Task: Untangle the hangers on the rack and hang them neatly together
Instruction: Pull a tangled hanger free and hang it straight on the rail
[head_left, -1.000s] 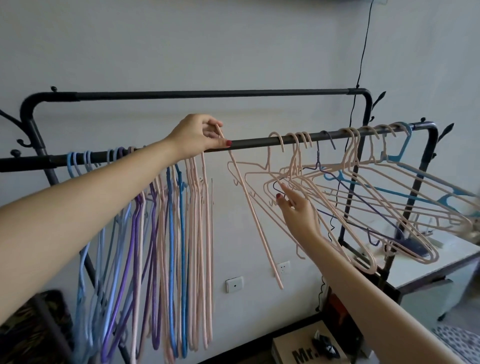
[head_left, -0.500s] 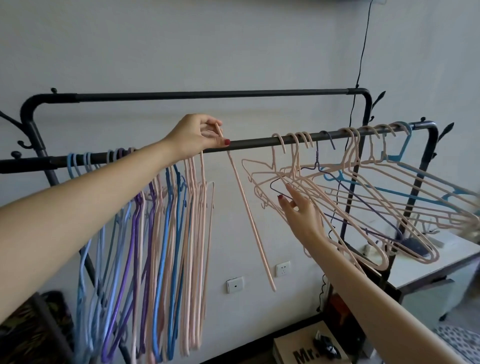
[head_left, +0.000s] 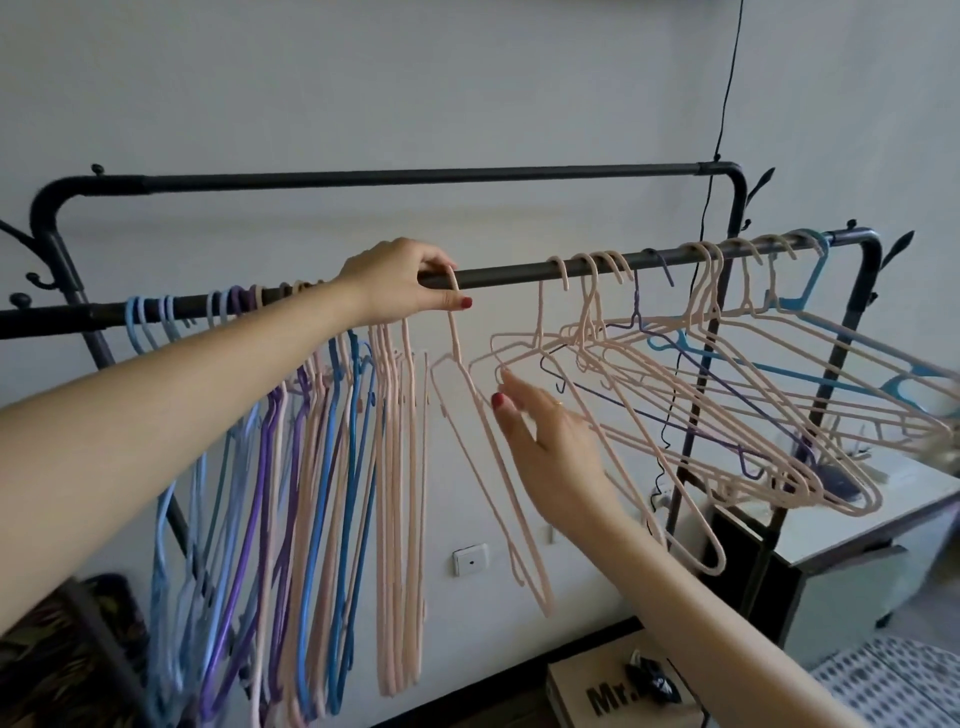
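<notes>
A black metal rack (head_left: 519, 271) stands against the pale wall, with a lower front rail and a higher back rail. Near the middle of the front rail, the left hand (head_left: 400, 283) pinches the hook of a single pink hanger (head_left: 488, 467) between thumb and curled fingers, right at the rail. That hanger hangs tilted, its long body slanting down and to the right.

Toward the rail's left end, the sorted hangers (head_left: 291, 493) hang close together and nearly straight down: light blue, purple, darker blue, then a tight set of pink ones just beside the left hand.

The right hand (head_left: 550, 447) is below the rail, fingers straight and spread narrowly, its fingertips touching the shoulder of the nearest hanger in the tangled bunch (head_left: 727, 395). It grips nothing. That bunch fills the rail's right half up to its right end: mostly pink hangers with a few blue and purple ones, hooks spaced unevenly, bodies fanned out sideways and crossing one another.

A white cabinet (head_left: 857, 525) stands behind the rack's right end, and a cardboard box (head_left: 597, 691) printed "Mr." sits on the floor below. A thin black cable (head_left: 724, 104) runs down the wall.
</notes>
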